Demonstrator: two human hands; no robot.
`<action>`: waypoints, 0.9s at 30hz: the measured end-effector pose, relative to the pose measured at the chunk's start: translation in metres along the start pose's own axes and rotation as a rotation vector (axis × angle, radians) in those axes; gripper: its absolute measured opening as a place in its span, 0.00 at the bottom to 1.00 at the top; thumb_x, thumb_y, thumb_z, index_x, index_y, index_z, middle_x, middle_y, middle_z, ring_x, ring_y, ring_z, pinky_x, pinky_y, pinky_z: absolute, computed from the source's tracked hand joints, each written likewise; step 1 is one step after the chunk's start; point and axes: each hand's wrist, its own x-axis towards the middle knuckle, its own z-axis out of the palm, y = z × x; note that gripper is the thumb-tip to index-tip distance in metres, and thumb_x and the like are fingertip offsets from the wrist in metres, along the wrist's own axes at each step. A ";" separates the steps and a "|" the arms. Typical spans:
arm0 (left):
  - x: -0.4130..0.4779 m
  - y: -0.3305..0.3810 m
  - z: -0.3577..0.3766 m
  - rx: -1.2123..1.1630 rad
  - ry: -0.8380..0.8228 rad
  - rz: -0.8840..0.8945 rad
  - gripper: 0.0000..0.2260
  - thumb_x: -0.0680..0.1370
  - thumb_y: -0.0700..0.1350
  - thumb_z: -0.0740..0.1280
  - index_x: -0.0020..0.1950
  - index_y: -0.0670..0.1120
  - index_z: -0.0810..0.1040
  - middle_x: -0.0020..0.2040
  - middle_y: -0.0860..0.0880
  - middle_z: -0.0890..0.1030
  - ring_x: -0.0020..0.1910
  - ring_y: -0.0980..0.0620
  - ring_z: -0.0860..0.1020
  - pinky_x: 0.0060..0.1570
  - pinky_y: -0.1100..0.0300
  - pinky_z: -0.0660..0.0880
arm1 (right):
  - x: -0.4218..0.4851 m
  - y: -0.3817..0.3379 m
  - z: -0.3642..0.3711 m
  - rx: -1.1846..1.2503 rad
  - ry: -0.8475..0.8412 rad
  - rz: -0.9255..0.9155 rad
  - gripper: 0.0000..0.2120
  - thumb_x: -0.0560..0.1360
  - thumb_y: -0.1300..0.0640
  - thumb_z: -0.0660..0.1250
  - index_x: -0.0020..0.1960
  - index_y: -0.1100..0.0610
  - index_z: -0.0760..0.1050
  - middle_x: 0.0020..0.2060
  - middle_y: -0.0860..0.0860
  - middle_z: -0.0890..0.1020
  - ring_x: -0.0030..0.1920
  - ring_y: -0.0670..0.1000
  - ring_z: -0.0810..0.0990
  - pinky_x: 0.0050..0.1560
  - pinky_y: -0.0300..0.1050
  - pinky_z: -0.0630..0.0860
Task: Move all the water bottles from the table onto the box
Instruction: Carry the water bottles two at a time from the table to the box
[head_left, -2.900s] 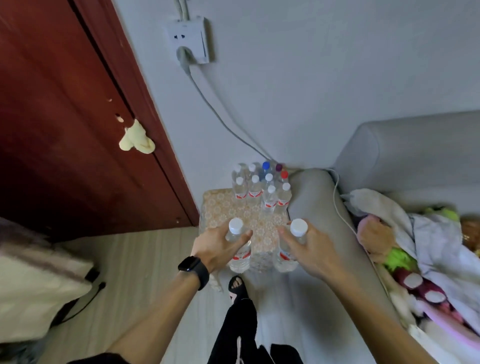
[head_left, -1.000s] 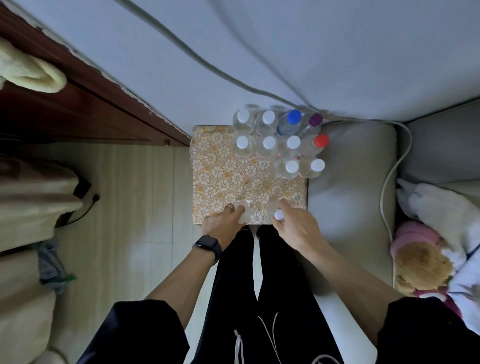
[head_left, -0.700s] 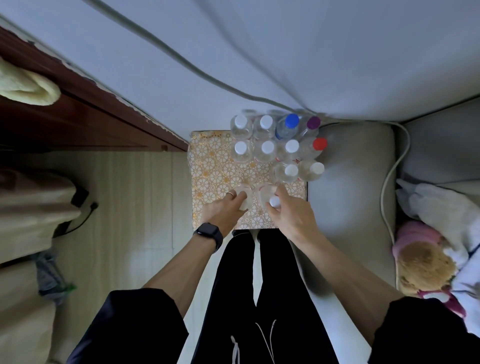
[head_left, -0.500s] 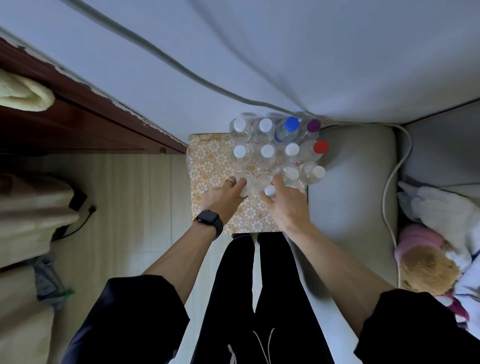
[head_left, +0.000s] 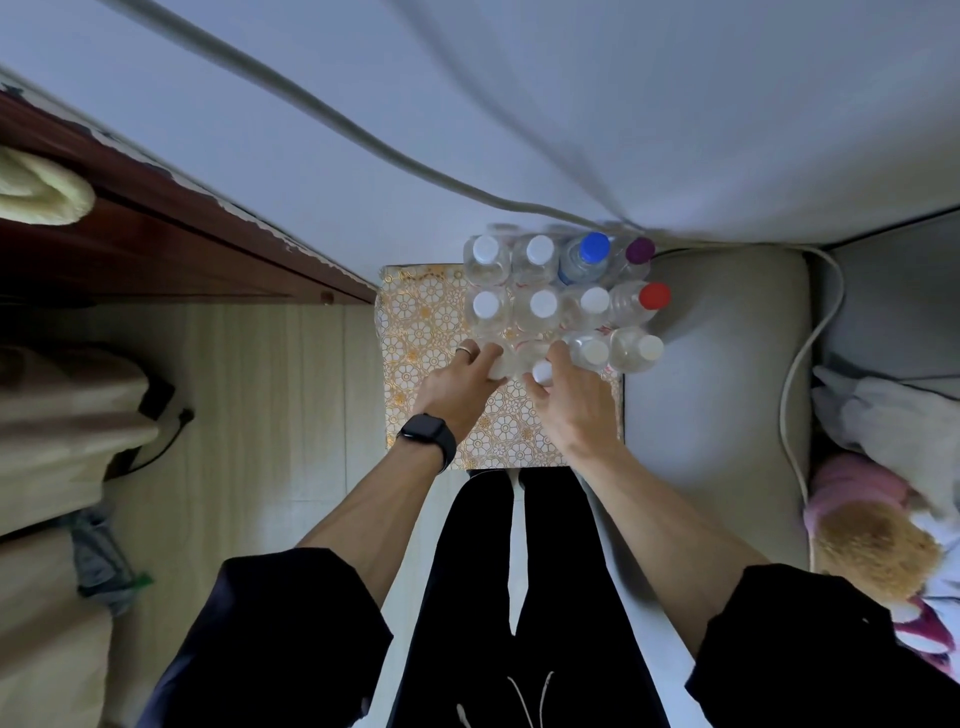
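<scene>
Both bottles have been pushed further back since half a second ago — now set against the front row of the cluster. Left hand (head_left: 460, 387) is wrapped around the left bottle (head_left: 500, 364), cap mostly hidden under the fingers; a ring is seen on one finger and a black watch (head_left: 427, 435) on the wrist. Right hand (head_left: 569, 402) is closed around the right bottle (head_left: 542, 370), whose white cap shows between thumb and fingers. Both bottles are held upright on the patterned box (head_left: 415, 332), just beside the white-capped bottle (head_left: 592, 353) to the right. Behind them, more bottles are packed touching in rows at the box's far edge: mostly white caps, plus a blue-capped bottle (head_left: 594, 248), a purple-capped bottle (head_left: 639, 251) and a red-capped bottle (head_left: 653, 297). A grey cable (head_left: 363, 135) is run along the wall above — the sofa arm (head_left: 717, 364) borders the box on the right.
</scene>
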 end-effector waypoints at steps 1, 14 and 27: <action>0.000 0.000 0.000 -0.025 0.005 -0.003 0.16 0.81 0.54 0.65 0.64 0.47 0.73 0.58 0.47 0.74 0.38 0.39 0.78 0.39 0.46 0.79 | 0.000 0.000 0.000 -0.006 -0.003 -0.002 0.19 0.81 0.47 0.64 0.64 0.58 0.66 0.43 0.56 0.83 0.45 0.60 0.83 0.36 0.49 0.71; 0.015 0.000 -0.006 -0.060 -0.025 -0.033 0.15 0.80 0.51 0.67 0.63 0.46 0.72 0.56 0.45 0.74 0.41 0.40 0.78 0.40 0.49 0.77 | 0.022 -0.005 0.000 -0.037 0.008 0.044 0.17 0.80 0.47 0.64 0.60 0.58 0.65 0.43 0.58 0.83 0.44 0.62 0.82 0.33 0.49 0.69; 0.015 0.001 -0.003 -0.069 -0.102 -0.137 0.20 0.79 0.46 0.69 0.69 0.53 0.70 0.72 0.50 0.67 0.46 0.39 0.81 0.43 0.49 0.78 | 0.024 -0.001 -0.002 -0.092 -0.060 0.012 0.20 0.81 0.51 0.65 0.67 0.58 0.65 0.48 0.59 0.82 0.49 0.63 0.82 0.38 0.52 0.71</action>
